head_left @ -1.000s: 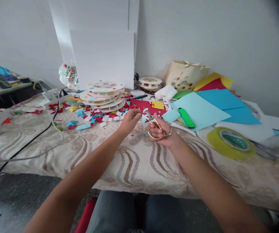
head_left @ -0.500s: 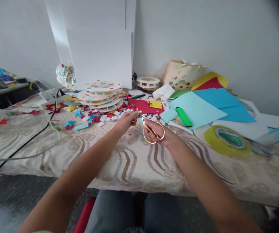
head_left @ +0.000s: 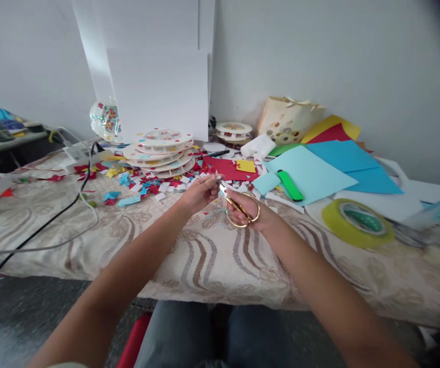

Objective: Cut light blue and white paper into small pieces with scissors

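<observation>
While the right hand (head_left: 260, 214) grips gold-handled scissors (head_left: 238, 207) above the middle of the cloth-covered bench (head_left: 204, 255), the left hand (head_left: 199, 193) pinches its fingertips together at the blade tips, anything between them too small to tell, paper scraps (head_left: 146, 185) strewn toward the far edge.

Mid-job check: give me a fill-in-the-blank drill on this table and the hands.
1. The right hand holds scissors with ____ handles.
2. The left hand, fingers pinched, is just ____ of the scissors.
3. The green marker lies on a light ____ sheet.
4. The tape roll lies far ____ of both hands.
Missing words: gold; left; blue; right.
</observation>
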A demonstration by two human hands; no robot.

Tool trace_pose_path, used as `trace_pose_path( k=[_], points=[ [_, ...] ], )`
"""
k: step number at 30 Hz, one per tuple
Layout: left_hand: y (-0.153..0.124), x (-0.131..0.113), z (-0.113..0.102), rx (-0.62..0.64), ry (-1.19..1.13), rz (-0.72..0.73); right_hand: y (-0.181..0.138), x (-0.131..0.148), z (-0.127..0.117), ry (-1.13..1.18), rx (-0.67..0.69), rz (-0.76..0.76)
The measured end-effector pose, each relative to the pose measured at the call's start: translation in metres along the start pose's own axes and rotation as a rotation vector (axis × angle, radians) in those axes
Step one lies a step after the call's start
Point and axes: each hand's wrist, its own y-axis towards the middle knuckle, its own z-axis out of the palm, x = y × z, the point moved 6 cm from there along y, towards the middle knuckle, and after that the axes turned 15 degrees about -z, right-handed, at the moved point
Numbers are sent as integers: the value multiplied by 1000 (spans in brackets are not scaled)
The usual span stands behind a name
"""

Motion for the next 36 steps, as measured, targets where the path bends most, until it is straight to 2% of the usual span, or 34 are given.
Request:
trace_pose_path(
  k=[2,5,9,11,13,15,18,21,23,25,28,30,33,36],
  points=[
    [0,-1,-1,-43,61,8,-1,1,-8,-258,-106,-69],
    [1,-1,-7,-172,187,7,-3,6,-17,-667,-214,-106],
    [4,7,-21,-374,297,-104,-6,18,-20,-1243,-342,-95],
    [4,11,-28,-479,370,-165,-6,20,-20,-1370,-360,-59],
    [3,10,-31,-540,423,-184,-5,17,-21,-1349,-353,-49],
    [3,8,-29,-514,429,-159,-1,11,-22,-1157,-295,-64],
    [4,2,-18,-338,351,-87,5,-4,-13,-593,-113,-70],
    [3,-2,-9,-189,215,-25,7,-12,5,-51,65,6],
    [1,-3,-6,-149,137,-11,7,-12,16,177,148,60],
    [0,-3,-3,-136,79,-19,6,-10,21,291,181,74],
    [0,-2,-2,-129,34,-34,5,-9,17,173,136,40],
    [0,-2,-4,-160,60,-33,5,-6,4,-113,-5,-32],
    [2,0,-13,-289,176,-42,0,6,-14,-652,-240,-133],
    [2,5,-25,-465,272,-83,-5,12,-18,-1016,-335,-110]
  ],
)
